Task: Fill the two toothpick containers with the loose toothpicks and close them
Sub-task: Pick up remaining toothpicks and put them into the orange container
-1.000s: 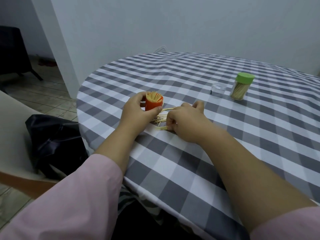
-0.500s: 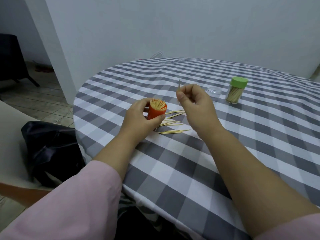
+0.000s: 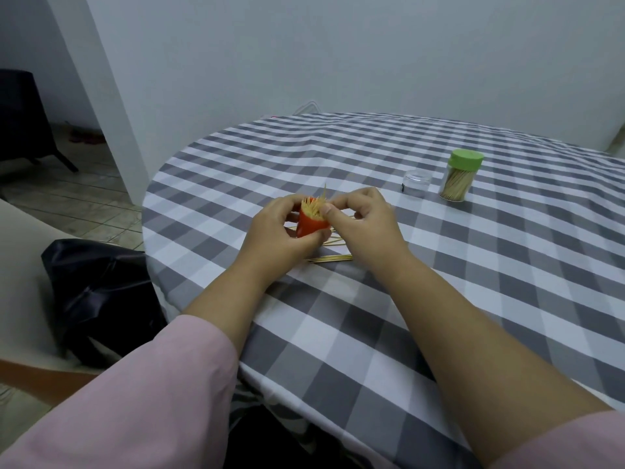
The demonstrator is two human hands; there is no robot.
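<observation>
So from my feed: the left hand (image 3: 277,231) has its fingers and thumb wrapped around the orange container (image 3: 313,225), holding it tilted a bit above the checked tablecloth (image 3: 473,299) near the table's front-left edge. That container is open at the top and packed with toothpicks, tips showing. The right hand (image 3: 363,220) is right up against its rim, thumb and forefinger pinched together on a toothpick (image 3: 324,194) that pokes up above the rest. I think it's just one stick, but it's thin and a little blurry, so I can't swear to the count.

There are loose toothpicks (image 3: 329,259) lying flat on the cloth just below and between the two hands, some partly hidden under them.

Farther off to the right, well apart from the hands, the green-lidded container (image 3: 460,177) stands upright with its lid on and toothpicks visible through the clear wall. Just beside it on the left sits a small clear cap (image 3: 416,182).

Off the table on the left there's a black bag (image 3: 98,292) on a pale seat. Both forearms come out of pink sleeves (image 3: 135,401).
</observation>
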